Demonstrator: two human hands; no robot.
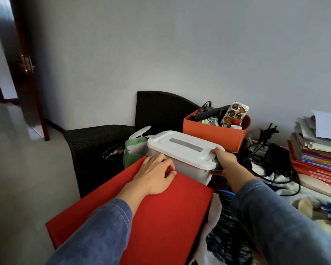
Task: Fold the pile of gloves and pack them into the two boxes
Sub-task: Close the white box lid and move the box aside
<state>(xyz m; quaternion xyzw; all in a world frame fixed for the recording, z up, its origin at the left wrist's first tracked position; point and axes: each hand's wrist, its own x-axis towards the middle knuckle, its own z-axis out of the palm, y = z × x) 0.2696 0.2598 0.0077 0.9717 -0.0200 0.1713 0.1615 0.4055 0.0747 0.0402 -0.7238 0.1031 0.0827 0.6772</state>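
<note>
The left hand [154, 175] lies on top of a big flat red box [161, 217]. Its fingers [166, 163] are bent a little and hold nothing. The fingertips touch the near side of a white plastic box [183, 155] with a shut white lid. This white box sits just past the left fingertips, at the far end of the red box, between the two hands.

The right hand [225, 161] holds the right end of the white box. Its fingers curl over the edge of the lid. The thumb is hidden, so I cannot tell where it is.

Just behind the right fingers stands an orange paper box [214, 134] full of small things. To the right of those fingers lie black cables [271, 165], and farther right a stack of books [317, 150]. Past the left fingers stands a dark woven chair [103, 142].
</note>
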